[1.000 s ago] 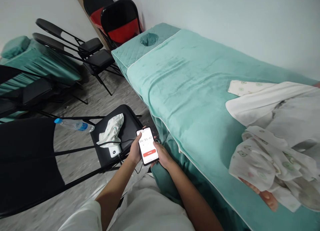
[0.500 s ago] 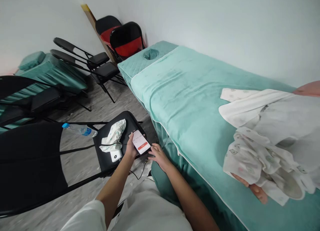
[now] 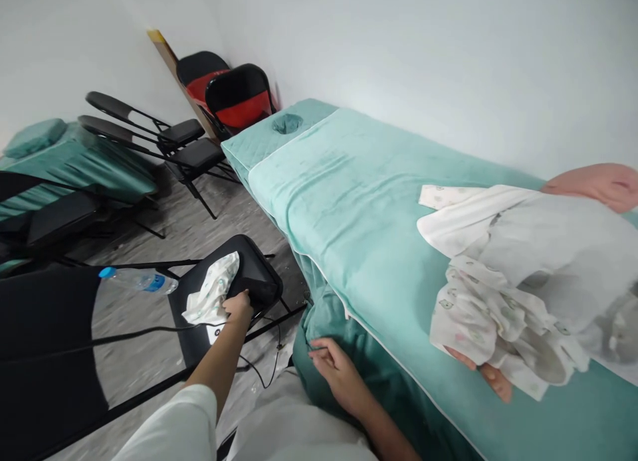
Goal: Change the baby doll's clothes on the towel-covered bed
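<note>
In view are two teal massage beds (image 3: 359, 182), two red-backed chairs (image 3: 239, 105), one water bottle (image 3: 137, 280), one left hand (image 3: 238, 307) and one right hand (image 3: 335, 369).

**One head-worn view, tilted down**

It looks forward and down, close over the black folding metal chair (image 3: 259, 278) near left. The teal towel-covered massage bed (image 3: 359, 202) runs from near right to far, its edges perhaps bowed by a wide lens.
</note>
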The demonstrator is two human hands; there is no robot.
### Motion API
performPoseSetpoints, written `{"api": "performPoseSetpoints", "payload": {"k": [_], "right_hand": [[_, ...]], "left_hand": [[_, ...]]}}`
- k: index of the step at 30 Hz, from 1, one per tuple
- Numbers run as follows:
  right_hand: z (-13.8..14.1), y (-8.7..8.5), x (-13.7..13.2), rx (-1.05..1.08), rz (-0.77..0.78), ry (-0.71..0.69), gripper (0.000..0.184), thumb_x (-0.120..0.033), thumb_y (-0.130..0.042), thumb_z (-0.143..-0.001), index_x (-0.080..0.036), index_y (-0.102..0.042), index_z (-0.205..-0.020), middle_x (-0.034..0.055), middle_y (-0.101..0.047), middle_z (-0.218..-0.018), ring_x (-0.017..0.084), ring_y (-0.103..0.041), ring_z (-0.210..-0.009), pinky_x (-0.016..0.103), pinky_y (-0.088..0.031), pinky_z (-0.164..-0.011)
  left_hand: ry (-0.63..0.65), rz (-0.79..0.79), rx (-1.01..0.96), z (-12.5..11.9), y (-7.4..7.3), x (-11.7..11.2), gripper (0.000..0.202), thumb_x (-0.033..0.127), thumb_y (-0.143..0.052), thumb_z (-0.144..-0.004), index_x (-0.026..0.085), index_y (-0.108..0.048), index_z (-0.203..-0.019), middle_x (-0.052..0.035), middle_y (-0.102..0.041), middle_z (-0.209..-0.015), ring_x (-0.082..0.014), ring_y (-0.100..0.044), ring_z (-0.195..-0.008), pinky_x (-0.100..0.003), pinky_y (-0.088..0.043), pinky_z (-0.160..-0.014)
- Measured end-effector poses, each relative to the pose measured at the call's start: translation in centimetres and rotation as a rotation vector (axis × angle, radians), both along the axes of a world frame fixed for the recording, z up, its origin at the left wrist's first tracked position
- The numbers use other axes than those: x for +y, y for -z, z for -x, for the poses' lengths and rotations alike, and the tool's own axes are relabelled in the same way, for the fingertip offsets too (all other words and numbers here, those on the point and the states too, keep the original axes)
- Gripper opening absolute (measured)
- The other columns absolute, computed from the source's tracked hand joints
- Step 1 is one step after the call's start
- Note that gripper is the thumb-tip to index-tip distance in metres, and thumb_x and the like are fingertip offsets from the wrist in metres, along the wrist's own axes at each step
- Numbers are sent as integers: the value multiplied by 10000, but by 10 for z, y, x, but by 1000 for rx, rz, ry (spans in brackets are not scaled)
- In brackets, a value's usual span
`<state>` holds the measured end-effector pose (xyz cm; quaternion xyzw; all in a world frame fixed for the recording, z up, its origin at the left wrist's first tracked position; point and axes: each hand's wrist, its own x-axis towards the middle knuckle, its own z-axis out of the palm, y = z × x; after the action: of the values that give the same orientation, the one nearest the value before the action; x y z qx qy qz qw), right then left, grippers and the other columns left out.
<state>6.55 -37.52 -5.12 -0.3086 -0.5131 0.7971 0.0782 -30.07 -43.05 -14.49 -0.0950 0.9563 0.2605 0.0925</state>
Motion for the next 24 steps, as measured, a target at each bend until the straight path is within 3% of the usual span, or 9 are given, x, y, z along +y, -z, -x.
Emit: {"api": "performPoseSetpoints", "payload": {"k": [2, 4, 8, 10, 12, 14, 17, 20, 24], "right_hand": [[-21, -6, -1, -58, -29, 22, 399, -436, -549, -924, -164, -607, -1210, 119, -672, -1162, 242, -632, -1124, 378, -455, -1010], [-43, -6, -2, -118, -67, 51, 384, -428, -535, -927, -174, -622, -1203, 112, -669, -1169, 243, -623, -1144, 371, -451, -1016], [-85, 1, -6, -227, -125, 97, 406, -475, -504, -940, -192, -638, -1199, 104, -669, -1179, 246, -623, -1145, 367, -453, -1027], [-102, 6, -10, -271, -136, 119, 437, -512, -510, -930, -193, -648, -1195, 110, -662, -1221, 257, -616, -1169, 376, -447, -1053], [-113, 11, -14, -305, -132, 136, 465, -543, -522, -916, -196, -658, -1194, 114, -655, -1262, 265, -607, -1198, 383, -442, -1077], [-118, 14, -16, -331, -118, 146, 489, -567, -533, -901, -196, -667, -1189, 118, -656, -1273, 272, -607, -1209, 385, -444, -1087], [-117, 17, -18, -358, -116, 170, 522, -596, -536, -883, -191, -675, -1182, 126, -655, -1281, 277, -610, -1206, 391, -451, -1087], [-114, 18, -17, -364, -136, 171, 534, -607, -524, -885, -188, -677, -1179, 127, -654, -1281, 275, -611, -1202, 392, -451, -1088], [-112, 21, -15, -370, -151, 164, 511, -609, -529, -888, -199, -690, -1146, 122, -676, -1237, 285, -624, -1180, 403, -461, -1078]], "left_hand": [[-72, 89, 15, -8, 3, 1, 540, 329, -627, -897, 109, -461, -1361, -212, -491, -1361, -334, -569, -1191, -512, -518, -934], [-35, 137, 69, -14, 2, 2, 621, 270, -624, -842, 40, -417, -1381, -305, -388, -1427, -409, -521, -1260, -558, -485, -967], [244, 198, 266, -4, -14, 3, 688, 259, -595, -814, 103, -384, -1450, -231, -274, -1558, -365, -337, -1450, -495, -362, -1149], [286, 261, 326, 14, -25, 1, 712, 277, -560, -835, 98, -328, -1484, -234, -205, -1598, -375, -238, -1494, -548, -298, -1177], [267, 336, 300, 35, -33, -5, 691, 320, -561, -840, 74, -357, -1453, -280, -252, -1566, -425, -231, -1482, -645, -293, -1132], [259, 404, 207, 52, -37, -14, 629, 349, -591, -827, 56, -456, -1368, -319, -409, -1450, -482, -347, -1405, -698, -355, -1038], [313, 470, 102, 64, -42, -33, 457, 292, -551, -848, 65, -560, -1245, -293, -570, -1267, -470, -532, -1240, -653, -440, -957], [384, 499, 149, 59, -48, -51, 416, 268, -430, -909, 114, -548, -1277, -240, -572, -1278, -415, -544, -1239, -582, -457, -982], [469, 534, 298, 33, -46, -65, 510, 361, -359, -954, 193, -430, -1430, -207, -524, -1325, -385, -519, -1255, -533, -462, -983]]}}
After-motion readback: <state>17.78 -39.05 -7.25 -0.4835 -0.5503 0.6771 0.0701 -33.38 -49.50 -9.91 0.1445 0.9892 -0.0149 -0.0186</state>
